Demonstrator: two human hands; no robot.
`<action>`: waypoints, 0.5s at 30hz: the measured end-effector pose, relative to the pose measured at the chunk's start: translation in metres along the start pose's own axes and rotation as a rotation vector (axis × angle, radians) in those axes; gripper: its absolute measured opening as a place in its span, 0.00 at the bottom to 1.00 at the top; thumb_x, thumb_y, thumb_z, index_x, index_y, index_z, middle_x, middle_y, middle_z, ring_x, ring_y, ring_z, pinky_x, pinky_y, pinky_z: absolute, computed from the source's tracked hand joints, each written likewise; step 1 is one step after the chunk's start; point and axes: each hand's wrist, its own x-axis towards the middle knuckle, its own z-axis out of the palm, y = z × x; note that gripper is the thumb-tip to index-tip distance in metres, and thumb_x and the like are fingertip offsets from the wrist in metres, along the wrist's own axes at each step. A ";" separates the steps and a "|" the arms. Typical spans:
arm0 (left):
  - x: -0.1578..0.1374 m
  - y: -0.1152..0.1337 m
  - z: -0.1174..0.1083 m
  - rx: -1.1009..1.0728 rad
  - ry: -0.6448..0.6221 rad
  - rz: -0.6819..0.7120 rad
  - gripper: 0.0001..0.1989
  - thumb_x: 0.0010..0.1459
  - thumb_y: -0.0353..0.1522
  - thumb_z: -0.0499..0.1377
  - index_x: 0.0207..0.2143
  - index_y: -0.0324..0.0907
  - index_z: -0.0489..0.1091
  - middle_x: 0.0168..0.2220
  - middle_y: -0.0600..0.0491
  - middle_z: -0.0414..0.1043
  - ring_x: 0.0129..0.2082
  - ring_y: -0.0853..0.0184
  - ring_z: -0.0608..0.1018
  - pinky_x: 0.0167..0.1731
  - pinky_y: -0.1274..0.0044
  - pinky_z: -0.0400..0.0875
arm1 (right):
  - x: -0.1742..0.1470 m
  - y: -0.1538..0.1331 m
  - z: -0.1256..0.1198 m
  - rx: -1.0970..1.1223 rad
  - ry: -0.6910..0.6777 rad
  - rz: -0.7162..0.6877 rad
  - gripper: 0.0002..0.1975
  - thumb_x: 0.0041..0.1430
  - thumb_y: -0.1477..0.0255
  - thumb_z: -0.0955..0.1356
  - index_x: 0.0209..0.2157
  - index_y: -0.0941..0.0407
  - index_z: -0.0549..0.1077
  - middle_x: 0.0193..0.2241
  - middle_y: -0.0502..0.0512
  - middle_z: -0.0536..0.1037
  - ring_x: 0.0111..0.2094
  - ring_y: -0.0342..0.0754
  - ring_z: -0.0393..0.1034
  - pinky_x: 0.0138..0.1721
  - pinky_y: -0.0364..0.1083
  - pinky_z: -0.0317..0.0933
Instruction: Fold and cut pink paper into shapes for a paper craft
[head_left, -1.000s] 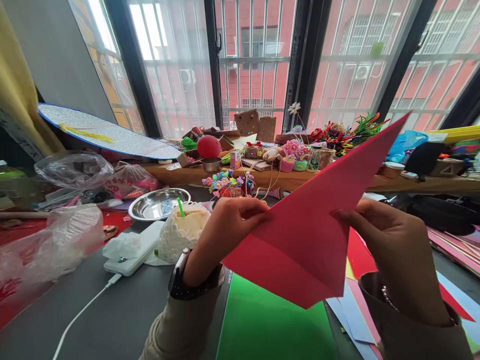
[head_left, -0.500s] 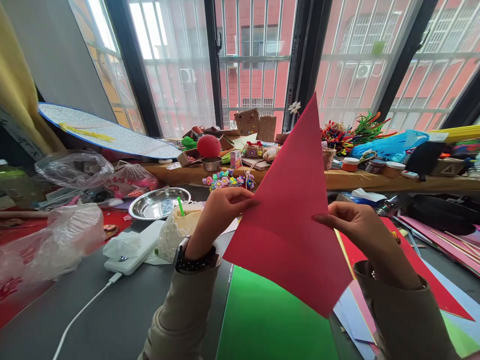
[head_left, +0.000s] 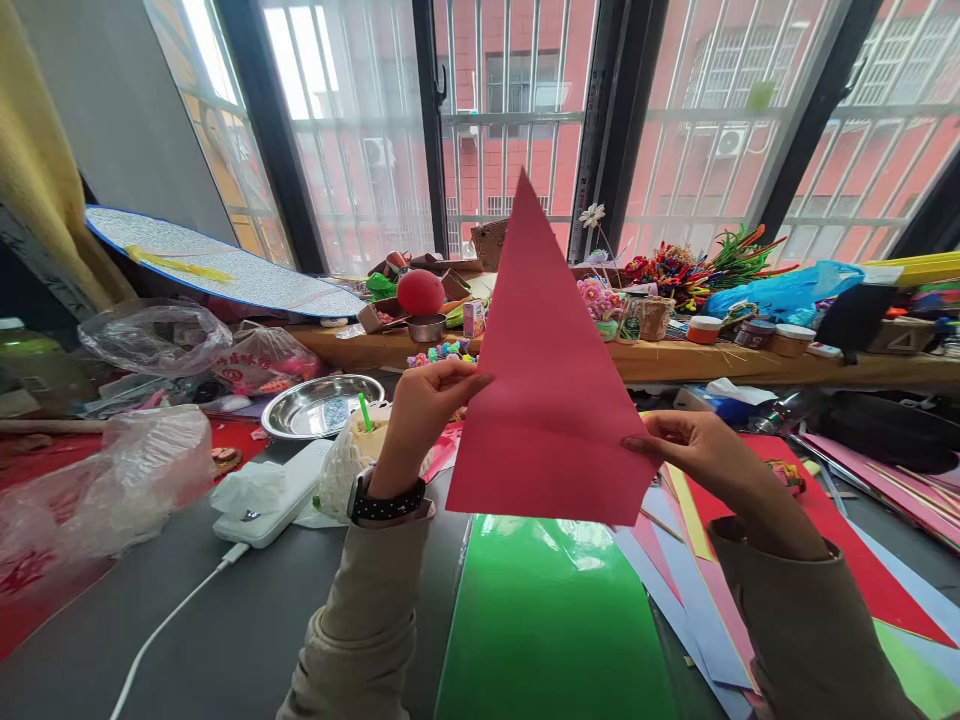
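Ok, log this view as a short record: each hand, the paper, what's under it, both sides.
Left hand: pinches the red paper at its left edge
Right hand: pinches its right edge, slightly lower
Red paper: held up, point upward
Below: green sheet on dark table
Left side: metal dish, white device with cable
Right side: overlapping colored papers
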 end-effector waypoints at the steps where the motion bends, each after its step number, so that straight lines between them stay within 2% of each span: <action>1: 0.002 -0.003 -0.001 -0.005 0.007 0.006 0.13 0.41 0.39 0.60 0.25 0.37 0.71 0.21 0.55 0.70 0.22 0.73 0.69 0.21 0.83 0.62 | 0.002 0.002 0.000 -0.007 -0.023 -0.004 0.17 0.42 0.56 0.65 0.22 0.57 0.71 0.18 0.49 0.69 0.20 0.42 0.61 0.17 0.39 0.52; 6: 0.009 -0.020 -0.001 0.023 0.009 -0.026 0.12 0.39 0.38 0.61 0.24 0.37 0.71 0.18 0.56 0.68 0.18 0.76 0.66 0.18 0.84 0.59 | 0.009 0.013 0.004 -0.026 -0.047 0.069 0.17 0.44 0.57 0.64 0.20 0.58 0.69 0.17 0.47 0.67 0.20 0.40 0.58 0.19 0.39 0.50; 11: 0.015 -0.033 0.004 -0.064 0.004 -0.095 0.13 0.39 0.38 0.62 0.25 0.37 0.71 0.20 0.56 0.68 0.19 0.75 0.67 0.20 0.83 0.62 | 0.013 0.020 0.007 0.005 -0.034 0.122 0.16 0.42 0.59 0.66 0.18 0.59 0.66 0.15 0.45 0.62 0.19 0.38 0.53 0.19 0.38 0.46; 15: 0.017 -0.038 0.002 -0.062 -0.040 -0.130 0.14 0.39 0.39 0.61 0.25 0.37 0.71 0.21 0.56 0.69 0.19 0.75 0.68 0.21 0.83 0.63 | 0.013 0.022 0.005 0.068 -0.132 0.130 0.16 0.41 0.59 0.66 0.18 0.59 0.65 0.14 0.44 0.61 0.18 0.38 0.52 0.19 0.38 0.45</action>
